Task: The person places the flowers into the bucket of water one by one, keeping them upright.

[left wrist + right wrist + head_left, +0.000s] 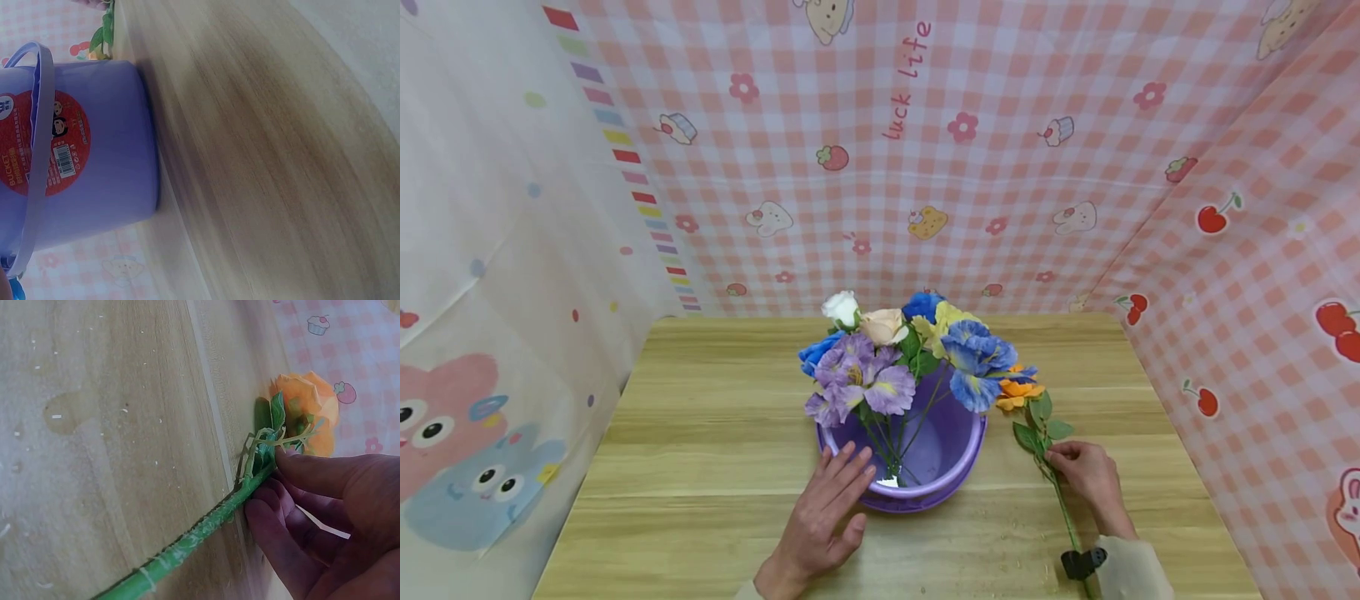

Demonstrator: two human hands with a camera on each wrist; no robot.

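Note:
A purple bucket (936,450) stands on the wooden table with several artificial flowers in it. Among them are a purple bloom (857,375), a blue one (976,358), a white rose (841,308) and a peach rose (883,326). My left hand (823,521) rests at the bucket's near left rim with its fingers extended. To the right of the bucket, my right hand (1088,477) pinches the green stem of an orange artificial flower (306,403) between thumb and fingers. The stem (206,525) lies along or just over the tabletop; whether it touches is unclear.
The wooden table (715,467) has small pale scraps scattered at its right front. A pink checked cloth (880,192) hangs behind it and on the right, a white printed cloth (512,250) on the left. The bucket's handle (40,156) hangs down its side.

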